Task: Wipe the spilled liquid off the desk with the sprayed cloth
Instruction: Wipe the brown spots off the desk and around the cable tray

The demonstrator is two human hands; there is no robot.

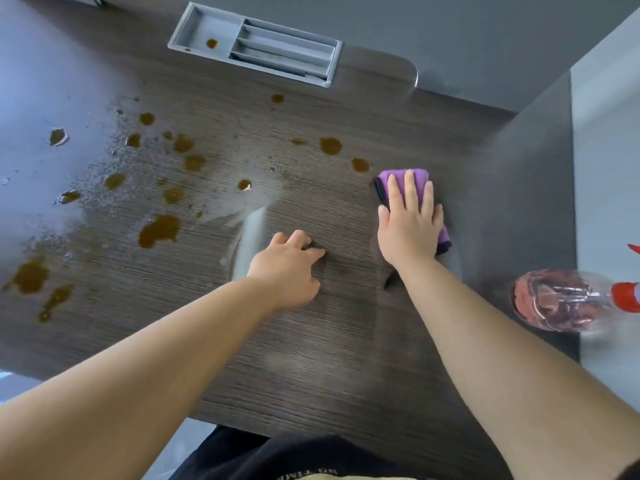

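we have our right hand (410,220) spread flat, fingers open and pressing down on the purple cloth (403,176), which lies on the desk (346,341) at the right side, just near of the closest brown drop. the hand does not pinch the cloth; the palm pins it, and folded edges show beyond the fingertips and at the right of the palm. our left hand (287,268) rests on the bare wood near the middle, fingers loosely curled, fingertips touching the surface, holding nothing.

the spilled liquid (159,230) lies scattered as brown pools and drops across the left and far parts of the desk, with a fine wet mist among them; one drop sits inside the grey tray (256,43) at the far edge. most of the spill is untouched, so we judge the wiping barely begun.

the cloth looks soft, light and limp, likely damp, so it should bunch or roll if pushed from one edge. we think a flat palm over its middle, with even downward pressure, suits it best. the wet wood may be slick. a spray bottle (561,299) lies on its side at the right, close to our forearm; a wide sweep could knock it.
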